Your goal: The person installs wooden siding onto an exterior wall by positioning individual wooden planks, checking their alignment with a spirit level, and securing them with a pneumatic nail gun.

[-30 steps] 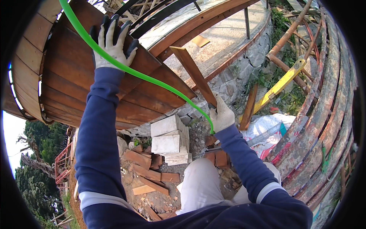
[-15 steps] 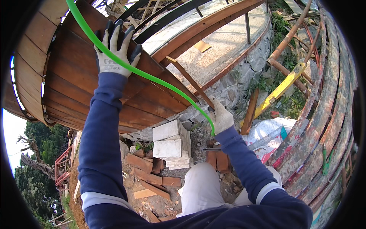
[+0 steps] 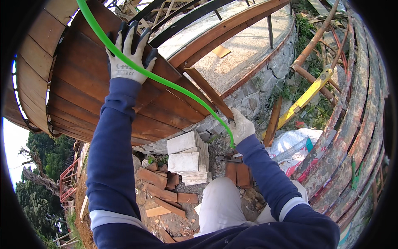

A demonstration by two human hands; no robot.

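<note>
My left hand (image 3: pixel 131 56), in a white glove with dark fingertips, lies with fingers spread on the curved brown wooden cladding (image 3: pixel 91 79). In my gloved right hand (image 3: pixel 241 126) is the lower end of a narrow wooden plank (image 3: pixel 209 92), which slants up and left toward the cladding's edge. The plank's upper end is close to that edge; whether they touch I cannot tell. A bright green tube-like line (image 3: pixel 174 85) curves across the cladding and in front of my left glove, down to my right hand. Whether the right hand holds this line is unclear.
Below the cladding stands a stack of pale tiles (image 3: pixel 184 159), with loose wood offcuts (image 3: pixel 161 191) around it. On the right are a yellow level (image 3: pixel 304 99), a white sack (image 3: pixel 296 143) and long weathered curved pipes (image 3: pixel 344 137). A stone wall (image 3: pixel 259 89) borders the pale floor.
The plank has turned slightly, so more of its broad face shows, and its upper end sits a little lower. My left hand stays spread on the cladding.
</note>
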